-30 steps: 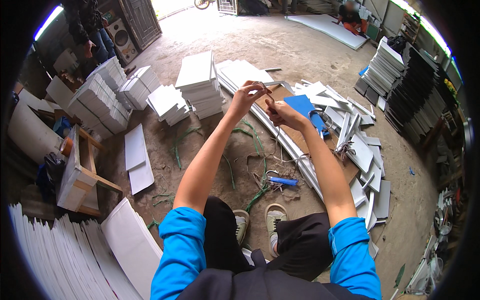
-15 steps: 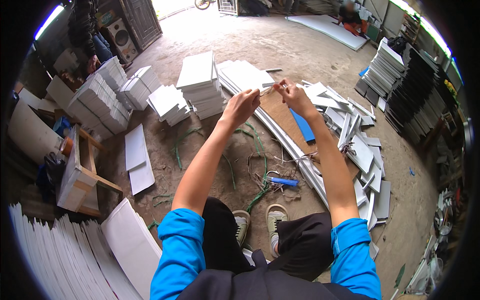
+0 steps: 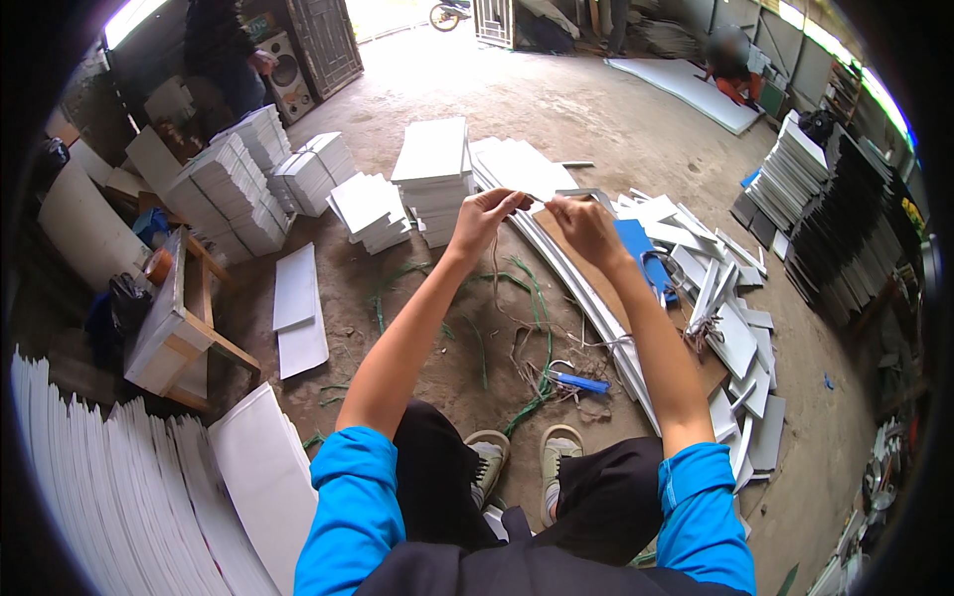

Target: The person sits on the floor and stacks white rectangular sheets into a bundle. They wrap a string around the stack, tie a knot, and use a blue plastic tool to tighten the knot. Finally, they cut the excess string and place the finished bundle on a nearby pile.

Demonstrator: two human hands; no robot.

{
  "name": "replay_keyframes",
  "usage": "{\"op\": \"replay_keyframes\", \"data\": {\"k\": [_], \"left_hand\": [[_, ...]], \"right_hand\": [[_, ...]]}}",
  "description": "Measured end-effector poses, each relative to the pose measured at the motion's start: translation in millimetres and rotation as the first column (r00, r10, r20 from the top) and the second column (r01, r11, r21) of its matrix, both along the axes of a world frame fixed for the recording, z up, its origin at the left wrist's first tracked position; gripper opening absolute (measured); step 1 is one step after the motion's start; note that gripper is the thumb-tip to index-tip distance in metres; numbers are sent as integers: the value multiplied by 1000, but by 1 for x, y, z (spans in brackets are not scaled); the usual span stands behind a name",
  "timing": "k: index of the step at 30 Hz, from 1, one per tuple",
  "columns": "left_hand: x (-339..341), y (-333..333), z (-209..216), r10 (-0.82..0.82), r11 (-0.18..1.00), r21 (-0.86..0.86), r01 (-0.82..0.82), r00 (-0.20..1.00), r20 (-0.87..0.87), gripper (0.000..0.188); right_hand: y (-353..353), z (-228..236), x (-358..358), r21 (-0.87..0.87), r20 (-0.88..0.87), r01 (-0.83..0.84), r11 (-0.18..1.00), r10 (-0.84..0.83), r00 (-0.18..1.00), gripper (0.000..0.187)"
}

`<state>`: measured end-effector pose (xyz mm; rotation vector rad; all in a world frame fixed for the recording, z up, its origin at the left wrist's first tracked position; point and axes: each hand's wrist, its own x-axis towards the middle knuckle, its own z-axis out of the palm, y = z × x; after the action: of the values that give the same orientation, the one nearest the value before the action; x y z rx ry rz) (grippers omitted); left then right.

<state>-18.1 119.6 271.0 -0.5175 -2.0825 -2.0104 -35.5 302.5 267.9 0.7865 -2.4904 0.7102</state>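
Observation:
In front of me, my left hand (image 3: 482,221) is closed in a pinch on a thin string (image 3: 495,270). One strand hangs from it toward the floor. Close by on the right, my right hand (image 3: 588,230) pinches the same string, and a short length runs between the two hands. Both hands are raised above a brown board (image 3: 586,260) edged with white strips. On the floor below lie tangled strings (image 3: 527,343), green twine (image 3: 544,397) and a blue-handled tool (image 3: 581,382) with a thin metal end.
White panels stand in stacks (image 3: 434,154) ahead and to the left, some tied in bundles (image 3: 313,174). White offcuts (image 3: 735,338) and a blue piece (image 3: 636,248) lie at right. A wooden bench (image 3: 189,318) stands left. Another person (image 3: 730,74) crouches by a white sheet (image 3: 686,89).
The whole view has shifted, so the surroundings sit further right and lower. My hands remain pinched close together, and a string strand now shows hanging below the left hand.

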Motion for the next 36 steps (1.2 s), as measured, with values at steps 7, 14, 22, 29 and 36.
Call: {"op": "replay_keyframes", "data": {"k": [7,14,22,29,36], "left_hand": [[5,-8,-25,167,974,-156,-162,986,17,23],[-5,5,-33,180,979,-87,-183,983,-39,19],[-3,9,-28,296,931,-200,-304,953,-70,16],[4,-3,-28,177,734,-466,-494,802,-571,14],[16,-5,-23,230,900,-318,-298,944,-235,14]], "right_hand": [[-37,-17,25,129,-1,-80,988,80,997,24],[-22,-5,14,203,173,-9,979,-26,985,28],[-23,-2,-5,131,297,-76,988,34,954,31],[-29,0,-14,-57,304,-196,979,204,930,33],[-29,12,2,-273,331,-153,950,242,912,20]]}}
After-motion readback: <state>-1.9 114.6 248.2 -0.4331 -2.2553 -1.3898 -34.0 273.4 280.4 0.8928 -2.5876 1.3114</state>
